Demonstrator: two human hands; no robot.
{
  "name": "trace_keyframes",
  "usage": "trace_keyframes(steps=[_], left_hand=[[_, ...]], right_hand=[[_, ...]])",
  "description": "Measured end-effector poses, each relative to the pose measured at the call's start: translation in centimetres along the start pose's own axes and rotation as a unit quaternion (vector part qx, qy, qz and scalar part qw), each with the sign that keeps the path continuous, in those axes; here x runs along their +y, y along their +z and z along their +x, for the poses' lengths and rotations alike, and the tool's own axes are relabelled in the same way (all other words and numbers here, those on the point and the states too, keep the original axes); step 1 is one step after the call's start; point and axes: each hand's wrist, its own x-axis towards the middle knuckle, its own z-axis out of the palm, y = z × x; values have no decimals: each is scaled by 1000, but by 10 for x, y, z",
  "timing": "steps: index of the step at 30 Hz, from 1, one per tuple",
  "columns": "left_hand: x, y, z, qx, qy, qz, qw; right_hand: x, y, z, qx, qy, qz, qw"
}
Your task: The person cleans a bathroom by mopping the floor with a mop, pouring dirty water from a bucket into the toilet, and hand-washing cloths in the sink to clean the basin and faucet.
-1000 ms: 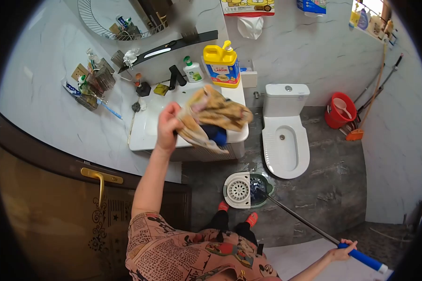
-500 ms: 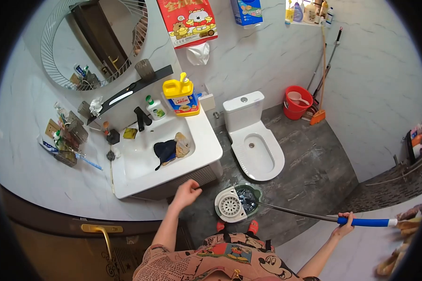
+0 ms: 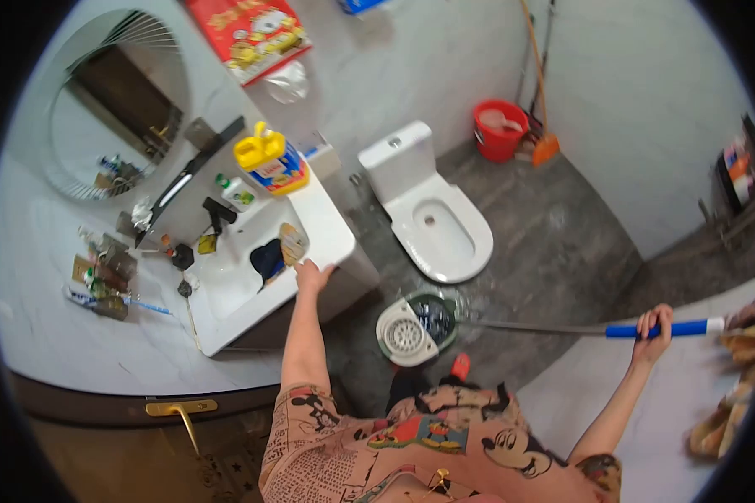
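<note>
My left hand is at the front rim of the white sink, thumb apart from the other fingers, close to the cloths. In the basin lie a dark blue cloth and a tan cloth. My right hand is wrapped round the blue grip of a mop. The mop's grey shaft runs left, almost level, to the green and white bucket on the floor. Dark water or mop strands, blurred, show in the bucket's right half.
A white squat toilet is behind the bucket. Farther back stand a red bucket and an orange broom. A yellow jug and a soap bottle are by the black faucet. Tan cloths hang at the right edge.
My left hand let go of the cloths into the sink, drew back, then reached to the sink's rim again. My right hand has risen with the mop's grip, and the view has shifted.
</note>
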Motion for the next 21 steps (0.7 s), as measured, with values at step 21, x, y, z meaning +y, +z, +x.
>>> trace_keyframes(steps=[21], left_hand=[[-14,13,16,-13,-33,6,999]], right_hand=[[-81,-34,-56,187,-99,-96,973]])
